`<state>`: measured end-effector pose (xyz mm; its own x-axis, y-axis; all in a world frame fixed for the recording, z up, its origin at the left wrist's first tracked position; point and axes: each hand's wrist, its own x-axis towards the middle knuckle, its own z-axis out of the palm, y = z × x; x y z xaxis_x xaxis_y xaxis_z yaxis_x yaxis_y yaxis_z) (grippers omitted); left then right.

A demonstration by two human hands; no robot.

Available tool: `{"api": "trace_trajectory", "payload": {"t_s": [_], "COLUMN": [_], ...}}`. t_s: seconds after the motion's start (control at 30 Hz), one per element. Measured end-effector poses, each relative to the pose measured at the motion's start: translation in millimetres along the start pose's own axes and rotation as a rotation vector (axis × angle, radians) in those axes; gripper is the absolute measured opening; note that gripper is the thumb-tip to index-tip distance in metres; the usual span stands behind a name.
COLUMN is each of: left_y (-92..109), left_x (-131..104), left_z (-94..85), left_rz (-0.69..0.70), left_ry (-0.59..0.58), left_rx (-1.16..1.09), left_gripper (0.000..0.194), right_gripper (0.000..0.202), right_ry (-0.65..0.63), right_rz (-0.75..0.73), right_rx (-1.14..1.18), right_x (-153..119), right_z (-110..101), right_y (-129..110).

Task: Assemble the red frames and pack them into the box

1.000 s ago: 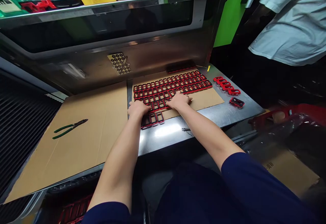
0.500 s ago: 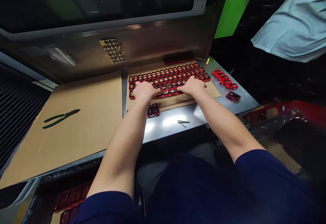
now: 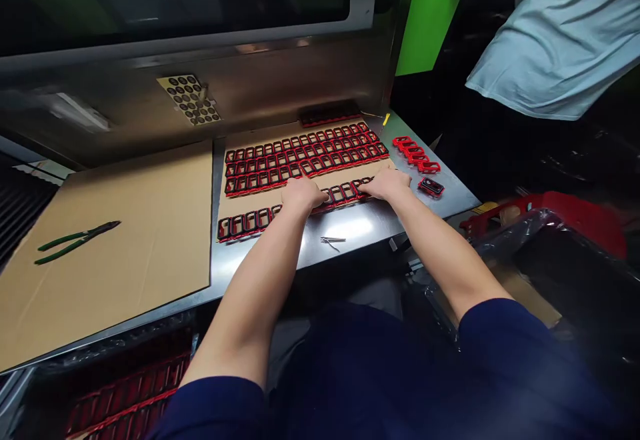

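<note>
Several close rows of small black-and-red rectangular plastic frames (image 3: 305, 153) lie on a cardboard sheet (image 3: 260, 203). Nearer the metal table's front edge is a separate front row of the same frames (image 3: 250, 223), partly covered by my left forearm. My left hand (image 3: 303, 195) is closed on the middle of this front row, its thumb along the frames. Towards the row's right end, my right hand (image 3: 389, 183) grips it too, with the thumb pointing inward. The fingers' far sides are hidden from me.
Green-handled pliers (image 3: 77, 241) lie on the left cardboard (image 3: 150, 227). A nail clipper (image 3: 333, 241) sits near the front edge. Red parts (image 3: 415, 155) and one black-and-red piece (image 3: 431, 187) are at right. A person's light shirt (image 3: 555, 47) shows beyond a lined red crate (image 3: 590, 217).
Both hands have come away from the grouped rows and moved nearer to me, onto the front row. The view has shifted, so the table appears further left.
</note>
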<state>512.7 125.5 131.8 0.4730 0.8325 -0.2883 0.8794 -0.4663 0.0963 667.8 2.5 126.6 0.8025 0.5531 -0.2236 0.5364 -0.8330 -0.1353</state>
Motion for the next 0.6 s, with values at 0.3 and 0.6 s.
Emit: {"api": "trace_trajectory", "payload": {"t_s": [0.3,0.6], "left_y": [-17,-82], "left_x": [2,-13], "left_z": [-40.4,-23.7], "left_rz": [0.043,0.402], "left_ry": [-0.116,-0.011], "left_rx": [0.054,0.298], "left_gripper": [0.048,0.118], "right_gripper": [0.098,0.095], "right_ry": [0.032,0.045], "right_rz": [-0.026,-0.039], "right_rx": [-0.008,0.009], "right_x": [-2,-3], "right_z": [8,9], "right_y": [-5,-5]}}
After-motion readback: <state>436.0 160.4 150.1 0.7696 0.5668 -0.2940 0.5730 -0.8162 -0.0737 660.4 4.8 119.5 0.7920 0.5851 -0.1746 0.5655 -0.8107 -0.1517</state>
